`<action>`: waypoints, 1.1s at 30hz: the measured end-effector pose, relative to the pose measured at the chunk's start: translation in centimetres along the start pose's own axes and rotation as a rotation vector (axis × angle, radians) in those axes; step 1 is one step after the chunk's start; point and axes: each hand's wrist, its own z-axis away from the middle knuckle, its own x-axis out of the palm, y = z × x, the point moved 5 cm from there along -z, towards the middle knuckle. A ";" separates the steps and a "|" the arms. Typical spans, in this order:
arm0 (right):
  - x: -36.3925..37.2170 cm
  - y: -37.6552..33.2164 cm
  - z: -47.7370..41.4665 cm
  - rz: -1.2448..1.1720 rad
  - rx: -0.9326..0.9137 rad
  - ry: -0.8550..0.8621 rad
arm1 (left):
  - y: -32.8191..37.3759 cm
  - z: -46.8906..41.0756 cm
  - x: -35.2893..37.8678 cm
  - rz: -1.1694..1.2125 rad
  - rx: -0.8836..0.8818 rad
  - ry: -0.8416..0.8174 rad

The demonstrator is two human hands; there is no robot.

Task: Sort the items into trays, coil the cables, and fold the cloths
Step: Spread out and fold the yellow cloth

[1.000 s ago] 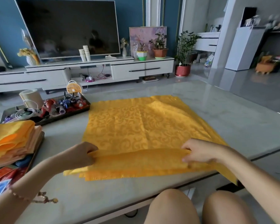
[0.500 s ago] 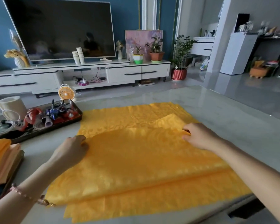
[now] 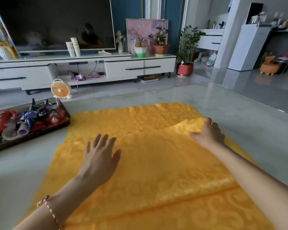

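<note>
Yellow cloth [image 3: 156,171] pressed flat by the left hand [image 3: 100,158] and pinched at a corner by the right hand [image 3: 208,134].

The left fingers [image 3: 105,140] are held straight and spread and are laid flat on the upper, folded-over layer of the cloth, with nothing gripped. The right fingers [image 3: 213,126] are curled, and the far right corner of that upper layer is pinched between them and the thumb and raised slightly off the layer beneath. The cloth is spread on the pale table [image 3: 239,117]. Its lower layer is seen beyond the fingertips and along the near edge. A dark tray [image 3: 32,138] filled with red and blue toys [image 3: 30,117] is set just beside the cloth's far left corner.
</note>
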 end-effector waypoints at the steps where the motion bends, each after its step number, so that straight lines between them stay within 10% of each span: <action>1: -0.1 0.3 -0.3 -0.023 0.018 0.004 | 1.3 0.0 0.6 0.040 0.019 -0.031; 7: 0.1 1.7 -1.5 -0.505 0.188 -0.222 | 3.9 1.1 3.6 0.080 -0.010 -0.073; 13: -0.6 1.2 -2.1 -0.465 0.069 -0.425 | 4.1 1.4 3.4 0.107 -0.011 -0.030; 20: -2.9 0.9 0.3 -0.128 -0.094 0.394 | 3.9 1.4 3.5 0.114 -0.023 -0.033; 33: 3.5 -5.3 8.1 0.116 -0.608 -0.265 | 3.7 0.4 3.6 0.087 -0.051 -0.124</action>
